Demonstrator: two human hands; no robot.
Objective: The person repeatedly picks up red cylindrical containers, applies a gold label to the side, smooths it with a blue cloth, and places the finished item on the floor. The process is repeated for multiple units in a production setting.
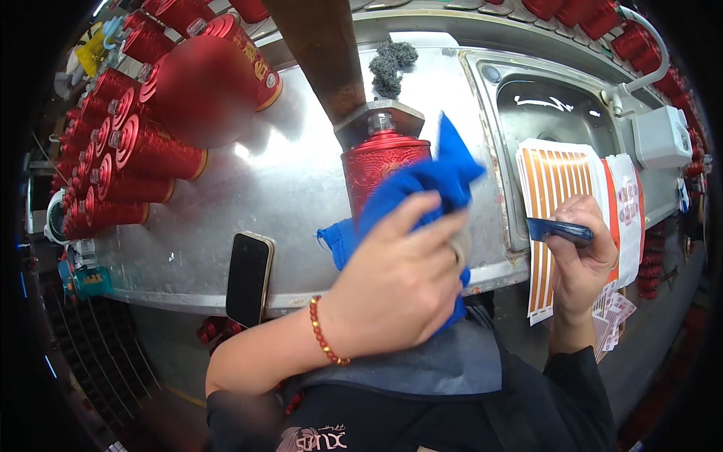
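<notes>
My left hand (407, 279), with a beaded bracelet at the wrist, presses a crumpled blue cloth (437, 184) against a red embossed bottle (376, 162). The bottle has a clear stopper and sits at the foot of a brown post (316, 49); the cloth and hand hide its lower part. Off to the right, my right hand (584, 260) is closed around a flat dark blue tool (561, 230) whose exact kind I cannot make out. Beneath that hand lie sheets of orange-striped labels (561, 177).
Many red bottles (154, 147) crowd the left of the metal counter (301, 203). A phone (250, 275) lies at the near edge. Dark grey scouring wool (392, 66) rests beyond the bottle. A sink (520, 94), a white tap (640, 84) and a white jug (663, 135) stand right.
</notes>
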